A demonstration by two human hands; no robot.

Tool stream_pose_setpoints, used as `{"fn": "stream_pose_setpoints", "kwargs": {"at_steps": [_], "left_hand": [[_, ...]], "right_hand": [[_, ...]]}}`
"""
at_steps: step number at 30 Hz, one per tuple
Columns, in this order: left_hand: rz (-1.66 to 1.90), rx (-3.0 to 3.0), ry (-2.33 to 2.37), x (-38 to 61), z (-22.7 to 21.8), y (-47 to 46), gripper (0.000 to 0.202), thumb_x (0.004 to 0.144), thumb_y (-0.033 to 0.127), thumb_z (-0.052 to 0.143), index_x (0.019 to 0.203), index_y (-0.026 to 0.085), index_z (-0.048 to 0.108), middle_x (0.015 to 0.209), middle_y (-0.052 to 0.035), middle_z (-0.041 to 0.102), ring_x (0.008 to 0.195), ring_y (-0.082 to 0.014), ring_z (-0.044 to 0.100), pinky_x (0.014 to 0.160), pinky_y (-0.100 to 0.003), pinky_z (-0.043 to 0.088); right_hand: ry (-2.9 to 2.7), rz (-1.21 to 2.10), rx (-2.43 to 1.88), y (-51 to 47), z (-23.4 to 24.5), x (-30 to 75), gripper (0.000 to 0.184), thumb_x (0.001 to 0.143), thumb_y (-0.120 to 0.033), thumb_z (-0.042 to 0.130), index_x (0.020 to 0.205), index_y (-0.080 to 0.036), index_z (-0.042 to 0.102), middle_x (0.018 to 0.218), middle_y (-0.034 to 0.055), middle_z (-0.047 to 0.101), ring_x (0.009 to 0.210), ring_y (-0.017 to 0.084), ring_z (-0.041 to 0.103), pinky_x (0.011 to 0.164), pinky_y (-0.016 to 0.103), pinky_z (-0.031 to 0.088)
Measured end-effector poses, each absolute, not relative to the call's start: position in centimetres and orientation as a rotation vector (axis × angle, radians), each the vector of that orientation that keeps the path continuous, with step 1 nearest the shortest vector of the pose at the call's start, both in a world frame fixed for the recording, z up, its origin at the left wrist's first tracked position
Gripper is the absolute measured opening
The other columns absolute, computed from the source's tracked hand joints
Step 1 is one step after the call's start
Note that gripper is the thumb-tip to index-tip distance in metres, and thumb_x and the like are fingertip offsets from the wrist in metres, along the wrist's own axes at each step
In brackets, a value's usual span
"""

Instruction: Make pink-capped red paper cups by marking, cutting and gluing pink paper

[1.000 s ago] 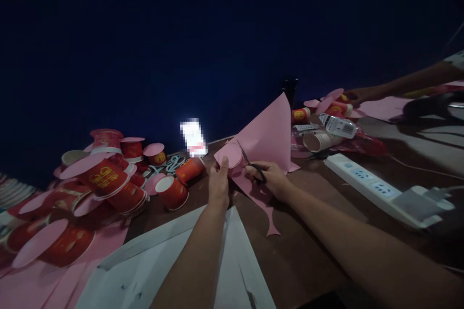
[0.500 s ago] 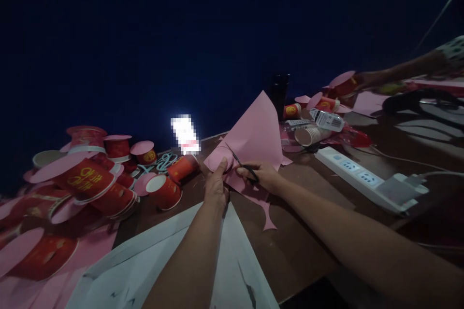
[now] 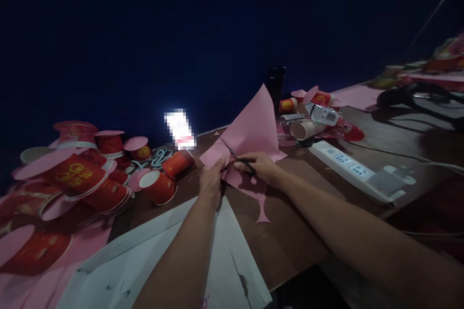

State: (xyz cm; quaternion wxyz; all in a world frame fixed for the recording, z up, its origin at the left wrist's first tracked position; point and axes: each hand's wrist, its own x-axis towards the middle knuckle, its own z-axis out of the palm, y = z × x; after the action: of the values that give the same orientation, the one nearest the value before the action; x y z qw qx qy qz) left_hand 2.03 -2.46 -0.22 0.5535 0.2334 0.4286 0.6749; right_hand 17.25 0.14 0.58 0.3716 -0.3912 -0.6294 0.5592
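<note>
Dark blue background is seen beyond a brown table, over which both forearms are stretched forward, converging on a sheet of pink paper. Its left corner is pinched by the left hand, with the thumb laid over a drawn circle. Black scissors are gripped at the handles by the right hand, which is turned inward, the blades set near the circle's edge. The two hands are held near each other but apart. Red cups are piled toward the left.
</note>
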Motion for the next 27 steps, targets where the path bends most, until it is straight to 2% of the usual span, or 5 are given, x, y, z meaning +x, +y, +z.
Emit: {"fn": "stream_pose_setpoints", "kwargs": {"at_steps": [5, 13, 27], "left_hand": [[1.582, 0.577, 1.032, 2.2, 0.3, -2.7, 0.048, 0.060, 0.026, 0.081, 0.103, 0.011, 0.063, 0.083, -0.0092, 0.072, 0.078, -0.0240, 0.071, 0.078, -0.039, 0.057], [1.576, 0.579, 0.991, 2.0, -0.2, -2.5, 0.047, 0.063, 0.027, 0.080, 0.104, 0.011, 0.063, 0.086, -0.0098, 0.072, 0.079, -0.0233, 0.071, 0.079, -0.039, 0.056], [1.607, 0.594, 0.988, 2.0, 0.1, -2.5, 0.047, 0.063, 0.023, 0.079, 0.106, 0.013, 0.063, 0.086, -0.0083, 0.072, 0.078, -0.0221, 0.070, 0.080, -0.039, 0.057]], "right_hand": [[-1.637, 1.426, -0.999, 0.3, 0.7, 17.7, 0.048, 0.063, -0.049, 0.077, 0.096, -0.014, 0.075, 0.060, -0.0017, 0.057, 0.054, 0.009, 0.046, 0.049, 0.021, 0.036], [-1.575, 1.489, -0.982, -0.2, 1.6, 17.7, 0.044, 0.065, -0.050, 0.075, 0.088, -0.012, 0.075, 0.059, -0.0003, 0.058, 0.050, 0.008, 0.047, 0.046, 0.020, 0.034], [-1.541, 1.487, -1.018, -0.2, 2.0, 17.9, 0.048, 0.061, -0.047, 0.079, 0.093, -0.012, 0.075, 0.061, 0.0005, 0.061, 0.049, 0.007, 0.048, 0.047, 0.022, 0.037]]}}
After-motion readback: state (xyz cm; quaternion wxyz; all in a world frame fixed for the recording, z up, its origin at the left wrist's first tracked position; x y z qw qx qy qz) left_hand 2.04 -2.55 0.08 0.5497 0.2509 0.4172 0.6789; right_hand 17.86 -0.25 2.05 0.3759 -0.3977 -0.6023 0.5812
